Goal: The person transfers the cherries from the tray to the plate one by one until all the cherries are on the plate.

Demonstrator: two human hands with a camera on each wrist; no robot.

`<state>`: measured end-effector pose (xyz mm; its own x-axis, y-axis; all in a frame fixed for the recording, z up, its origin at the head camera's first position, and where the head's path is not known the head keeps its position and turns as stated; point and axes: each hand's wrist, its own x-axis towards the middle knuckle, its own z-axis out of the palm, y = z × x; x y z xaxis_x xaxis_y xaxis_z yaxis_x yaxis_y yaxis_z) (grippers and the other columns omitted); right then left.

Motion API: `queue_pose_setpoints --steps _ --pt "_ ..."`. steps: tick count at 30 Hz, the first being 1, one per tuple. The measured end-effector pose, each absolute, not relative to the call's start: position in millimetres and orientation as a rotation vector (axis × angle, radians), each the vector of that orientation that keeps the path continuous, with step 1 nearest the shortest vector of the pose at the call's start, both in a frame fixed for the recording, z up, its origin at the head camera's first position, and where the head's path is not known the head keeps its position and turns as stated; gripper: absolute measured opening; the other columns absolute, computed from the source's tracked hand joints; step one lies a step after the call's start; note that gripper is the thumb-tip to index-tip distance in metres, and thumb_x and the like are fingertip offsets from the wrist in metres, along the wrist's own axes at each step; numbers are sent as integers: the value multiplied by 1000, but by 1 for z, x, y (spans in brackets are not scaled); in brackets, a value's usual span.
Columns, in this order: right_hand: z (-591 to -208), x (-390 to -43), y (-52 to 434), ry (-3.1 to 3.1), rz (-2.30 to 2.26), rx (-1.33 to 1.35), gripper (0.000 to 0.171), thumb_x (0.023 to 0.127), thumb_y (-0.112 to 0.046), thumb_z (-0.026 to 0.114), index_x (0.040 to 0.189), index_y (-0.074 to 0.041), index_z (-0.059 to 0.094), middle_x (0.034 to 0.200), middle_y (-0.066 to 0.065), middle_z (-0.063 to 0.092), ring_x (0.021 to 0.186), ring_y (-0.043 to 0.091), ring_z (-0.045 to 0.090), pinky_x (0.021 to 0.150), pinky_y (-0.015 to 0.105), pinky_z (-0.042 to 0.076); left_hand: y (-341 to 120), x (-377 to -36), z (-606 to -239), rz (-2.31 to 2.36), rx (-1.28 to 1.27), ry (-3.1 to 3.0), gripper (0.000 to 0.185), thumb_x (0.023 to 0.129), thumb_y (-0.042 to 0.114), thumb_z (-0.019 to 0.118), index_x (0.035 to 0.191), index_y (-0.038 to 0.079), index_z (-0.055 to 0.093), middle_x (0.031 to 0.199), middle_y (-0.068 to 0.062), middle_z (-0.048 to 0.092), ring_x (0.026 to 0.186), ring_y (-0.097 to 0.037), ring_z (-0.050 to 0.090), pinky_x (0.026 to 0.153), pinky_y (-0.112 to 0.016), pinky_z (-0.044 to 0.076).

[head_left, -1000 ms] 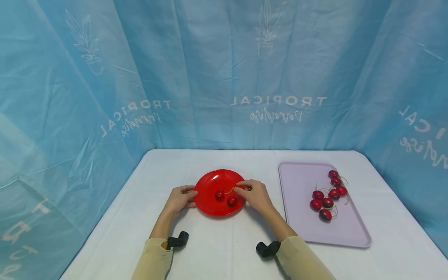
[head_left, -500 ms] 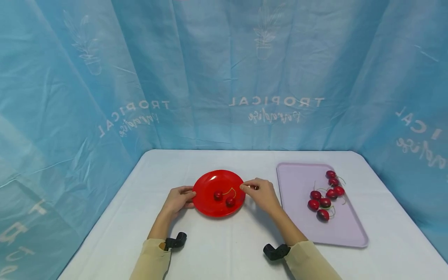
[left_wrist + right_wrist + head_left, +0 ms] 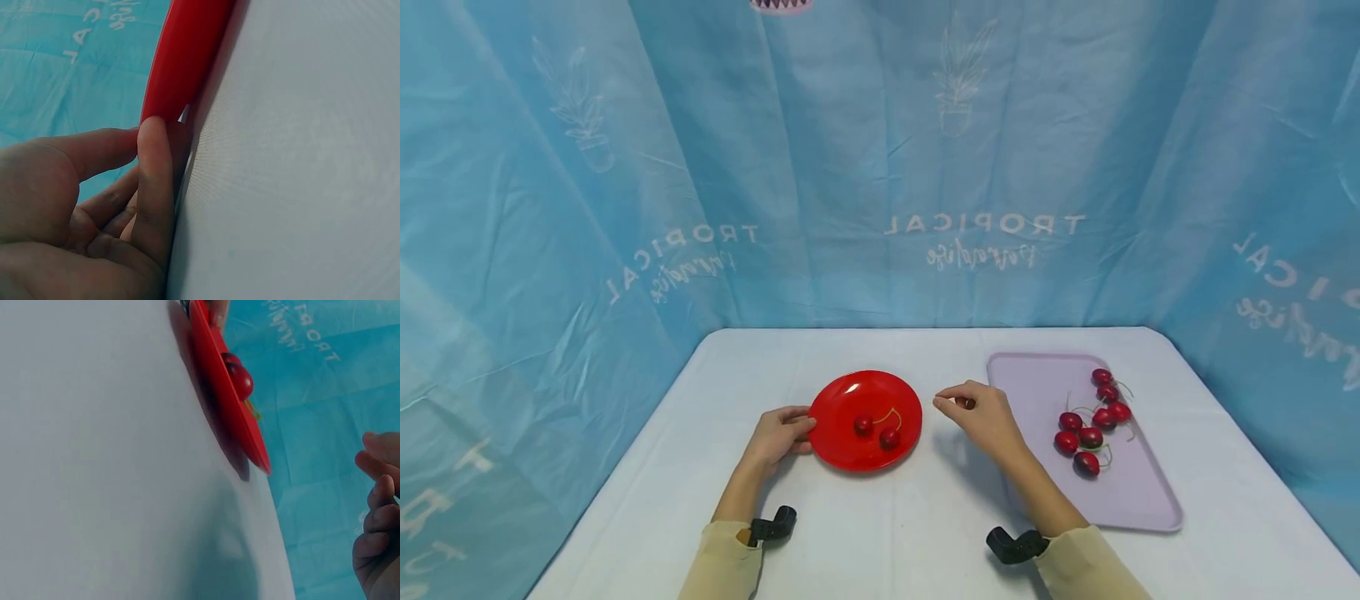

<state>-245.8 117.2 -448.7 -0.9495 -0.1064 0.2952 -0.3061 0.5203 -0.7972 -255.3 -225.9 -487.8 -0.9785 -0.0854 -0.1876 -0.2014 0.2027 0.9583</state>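
Note:
A round red plate (image 3: 868, 396) lies on the white table in the head view, bearing two red cherries, one on the left (image 3: 863, 426) and one on the right (image 3: 889, 438), with thin green stems. My left hand (image 3: 778, 433) pinches the plate's left rim; in the left wrist view its thumb is on top and fingers (image 3: 154, 169) are at the edge. To the right of the plate, apart from it, my right hand (image 3: 983, 412) hovers above the table. Its fingers are loosely bent, thumb and forefinger close together, with nothing seen between them.
A pale purple tray (image 3: 1026, 392) stands on the right of the table, partly behind the right forearm. Several cherries (image 3: 1091, 437) with stems are clustered on its right half. Blue printed curtains (image 3: 820, 208) surround the table's back and sides.
My right hand has let go of the right cherry's stem and moved rightward off the plate. The left hand keeps its hold on the rim. The head view has shifted slightly.

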Motion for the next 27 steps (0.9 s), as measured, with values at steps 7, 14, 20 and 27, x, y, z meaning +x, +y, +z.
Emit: queue_pose_setpoints --steps 7,14,20,27 --pt "-450 -240 134 -2559 1351 346 11 86 -29 74 94 -22 77 74 -4 60 71 19 51 55 30 47 -228 -255 -489 1926 -273 2347 40 91 15 67 127 2 58 109 -15 65 67 -23 68 65 -31 57" --pt "-449 -235 152 -2596 1305 277 20 85 -34 74 98 -19 76 75 -2 59 71 19 51 54 29 46 -226 -253 -488 1927 -279 2354 40 90 14 67 127 1 58 108 -15 65 67 -22 67 66 -32 57" --pt "-454 -234 169 -2592 1275 254 21 85 -35 74 97 -18 76 71 -1 57 68 19 50 52 27 44 -225 -254 -488 1926 -272 2364 40 90 16 68 126 2 58 106 -14 65 67 -22 67 66 -31 57" --pt "-459 -234 183 -2602 1225 270 24 85 -36 73 98 -16 76 73 -3 59 69 17 51 53 26 44 -226 -250 -492 1935 -273 2390 39 90 16 68 125 2 58 101 -12 66 66 -22 66 66 -32 57"
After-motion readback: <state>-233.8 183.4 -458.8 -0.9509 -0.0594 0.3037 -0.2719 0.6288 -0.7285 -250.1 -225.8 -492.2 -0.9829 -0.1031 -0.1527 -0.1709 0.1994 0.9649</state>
